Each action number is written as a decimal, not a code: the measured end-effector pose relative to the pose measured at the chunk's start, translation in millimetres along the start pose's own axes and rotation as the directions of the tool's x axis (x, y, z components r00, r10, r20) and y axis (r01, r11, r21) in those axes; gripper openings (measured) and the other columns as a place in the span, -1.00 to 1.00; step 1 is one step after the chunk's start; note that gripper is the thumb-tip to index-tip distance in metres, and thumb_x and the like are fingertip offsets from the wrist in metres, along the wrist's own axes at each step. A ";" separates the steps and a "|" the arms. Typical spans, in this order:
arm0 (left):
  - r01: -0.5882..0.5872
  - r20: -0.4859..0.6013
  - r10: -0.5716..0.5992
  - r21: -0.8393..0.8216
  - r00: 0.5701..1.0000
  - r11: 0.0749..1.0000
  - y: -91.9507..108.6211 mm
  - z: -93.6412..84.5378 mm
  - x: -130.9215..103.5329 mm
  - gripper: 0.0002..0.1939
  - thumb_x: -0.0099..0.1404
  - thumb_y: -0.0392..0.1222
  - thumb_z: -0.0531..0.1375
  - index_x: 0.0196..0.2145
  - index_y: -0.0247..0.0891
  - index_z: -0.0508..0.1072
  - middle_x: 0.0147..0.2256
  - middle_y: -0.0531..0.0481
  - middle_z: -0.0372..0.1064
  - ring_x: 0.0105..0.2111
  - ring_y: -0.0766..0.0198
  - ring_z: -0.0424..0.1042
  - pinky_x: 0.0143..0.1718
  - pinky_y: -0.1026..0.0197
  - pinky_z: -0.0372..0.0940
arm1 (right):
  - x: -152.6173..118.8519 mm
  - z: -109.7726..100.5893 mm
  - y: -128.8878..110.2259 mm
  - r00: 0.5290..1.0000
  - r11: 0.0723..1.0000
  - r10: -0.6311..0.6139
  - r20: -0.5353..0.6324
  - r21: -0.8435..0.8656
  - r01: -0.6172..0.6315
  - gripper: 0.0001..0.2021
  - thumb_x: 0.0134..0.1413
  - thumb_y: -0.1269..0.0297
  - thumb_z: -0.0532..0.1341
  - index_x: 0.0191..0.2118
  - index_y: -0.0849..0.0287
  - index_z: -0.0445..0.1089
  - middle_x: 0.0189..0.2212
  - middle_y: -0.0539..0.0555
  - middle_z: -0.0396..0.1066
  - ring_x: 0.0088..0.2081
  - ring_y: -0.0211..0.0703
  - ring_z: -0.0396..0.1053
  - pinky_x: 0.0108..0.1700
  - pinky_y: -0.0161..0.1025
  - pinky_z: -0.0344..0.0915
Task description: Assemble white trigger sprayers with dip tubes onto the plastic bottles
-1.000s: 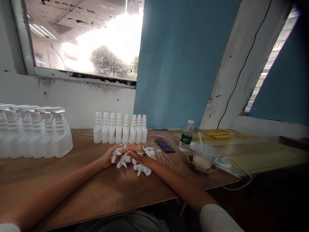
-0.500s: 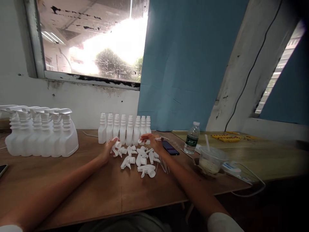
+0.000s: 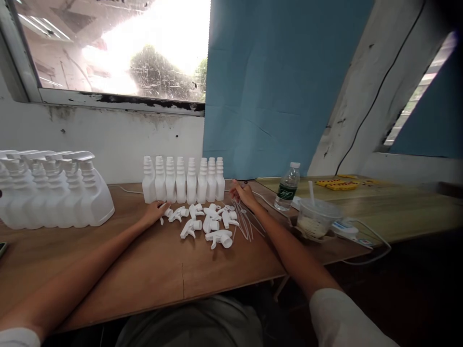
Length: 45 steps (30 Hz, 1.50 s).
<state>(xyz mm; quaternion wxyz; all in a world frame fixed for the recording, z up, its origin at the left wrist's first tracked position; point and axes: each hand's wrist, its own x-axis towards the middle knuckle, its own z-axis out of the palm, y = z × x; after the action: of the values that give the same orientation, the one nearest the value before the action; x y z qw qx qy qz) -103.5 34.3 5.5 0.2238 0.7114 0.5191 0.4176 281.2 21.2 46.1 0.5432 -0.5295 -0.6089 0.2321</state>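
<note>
1. The left hand (image 3: 158, 212) rests at the left end of the loose white trigger spray heads (image 3: 219, 238), its fingers partly curled against the endmost one; I cannot tell whether it grips that piece or only touches it.
2. The right hand (image 3: 243, 193) is loosely curled above the far ends of the thin white dip tubes (image 3: 249, 226). The fingertips are too small to show whether a tube is pinched between them.
3. The spray heads lie scattered on the brown tabletop (image 3: 155, 279) between the two hands, on their sides and facing various ways; the tubes lie fanned out just to their right.
4. Behind them, eight small white bottles (image 3: 191, 185) stand upright in a row near the wall, necks uncapped. Larger white bottles (image 3: 96, 197) stand close together on the left.
5. The spray heads look light and stiff, with smooth plastic that may slip a little. The body or round collar seems the best hold, since the trigger would probably give under pressure.
6. The tubes look very light and springy; a pinch close to one end should limit bending.
7. The small bottles are probably light and easily tipped, so the body suits a hold best.
</note>
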 end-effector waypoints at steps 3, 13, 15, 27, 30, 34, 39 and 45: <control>-0.073 0.035 0.071 0.053 0.997 0.996 -0.5 4.2 0.0 -0.50 0.18 0.23 0.07 -0.61 -0.26 0.39 -0.42 -0.11 0.41 -0.27 0.07 0.40 -0.17 0.14 0.26 | 0.6 0.2 2.9 1.000 0.999 -0.003 -0.001 -0.052 0.003 -0.31 0.06 -0.35 0.00 -0.58 0.25 0.42 -0.72 0.09 0.37 -0.78 -0.32 0.19 -0.72 -0.35 0.07; -0.105 -0.175 0.133 0.159 0.976 0.982 15.5 0.8 -2.6 -0.62 0.33 0.00 -0.02 -0.14 -0.32 0.41 -0.09 -0.24 0.29 -0.02 0.04 0.31 0.04 0.02 0.23 | -1.3 0.2 9.0 0.999 0.976 -0.039 0.031 -0.215 0.045 -0.38 0.16 -0.22 0.00 -0.58 0.24 0.40 -0.69 0.10 0.39 -0.76 -0.31 0.22 -0.67 -0.33 0.12; -0.191 -0.210 0.238 0.223 0.948 0.956 34.8 -27.4 2.0 -0.66 0.27 -0.03 0.09 -0.08 -0.27 0.38 -0.02 -0.21 0.24 0.03 0.04 0.26 0.07 0.04 0.21 | -1.6 0.3 9.1 0.998 0.969 -0.050 0.036 -0.239 0.058 -0.37 0.16 -0.23 -0.01 -0.57 0.24 0.40 -0.68 0.11 0.40 -0.75 -0.29 0.23 -0.66 -0.33 0.13; 0.318 -0.626 0.241 0.645 0.742 0.695 112.9 -226.1 7.8 -0.60 0.25 -0.05 0.11 -0.10 -0.39 0.48 -0.07 -0.30 0.36 -0.02 -0.12 0.22 0.02 -0.08 0.20 | -4.8 1.1 6.9 0.996 0.940 -0.087 0.026 -0.329 0.090 -0.36 0.17 -0.25 -0.03 -0.56 0.23 0.42 -0.67 0.12 0.42 -0.75 -0.30 0.25 -0.64 -0.34 0.16; 0.386 -0.610 0.099 0.610 0.786 0.692 101.9 -228.8 2.7 -0.61 0.20 -0.05 0.16 -0.12 -0.37 0.50 -0.17 -0.26 0.39 -0.10 -0.04 0.27 -0.01 -0.01 0.24 | -7.3 1.1 3.9 0.995 0.937 -0.099 0.028 -0.335 0.103 -0.38 0.17 -0.23 -0.01 -0.58 0.23 0.42 -0.68 0.11 0.40 -0.75 -0.30 0.25 -0.64 -0.33 0.15; 0.337 -0.561 0.053 0.567 0.826 0.751 96.3 -229.4 4.7 -0.66 0.15 -0.19 0.22 -0.12 -0.35 0.51 -0.27 -0.14 0.42 -0.28 0.14 0.34 -0.10 0.13 0.29 | -10.7 4.5 -9.0 0.989 0.940 -0.145 -0.015 -0.313 0.133 -0.43 0.16 -0.19 0.01 -0.48 0.24 0.45 -0.56 0.12 0.48 -0.75 -0.33 0.22 -0.64 -0.32 0.14; 0.087 -0.562 0.167 0.398 0.810 0.913 120.5 -218.9 -1.0 -0.71 0.06 -0.23 0.31 -0.21 -0.32 0.55 -0.40 0.01 0.45 -0.43 0.31 0.36 -0.28 0.24 0.32 | -15.2 31.6 -55.0 0.977 0.981 -0.192 -0.091 -0.005 0.193 -0.56 0.11 -0.10 0.10 -0.28 0.22 0.45 -0.48 0.07 0.44 -0.69 -0.36 0.18 -0.65 -0.33 0.08; -0.280 -0.573 0.421 0.321 0.703 0.905 172.9 -175.5 -30.5 -0.73 0.05 -0.23 0.31 -0.24 -0.29 0.53 -0.49 0.08 0.37 -0.51 0.39 0.34 -0.44 0.32 0.26 | -33.6 98.6 -148.6 0.918 0.923 -0.370 0.141 0.168 0.346 -0.71 -0.02 -0.02 0.29 -0.36 0.12 0.51 -0.52 -0.01 0.33 -0.50 -0.26 0.23 -0.50 -0.30 0.19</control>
<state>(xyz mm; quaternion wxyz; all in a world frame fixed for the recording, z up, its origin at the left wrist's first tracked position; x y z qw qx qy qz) -156.6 -76.5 221.1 -0.1235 0.6352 0.4589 0.6088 128.4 -29.3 129.9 0.5584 -0.3479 -0.7217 0.2150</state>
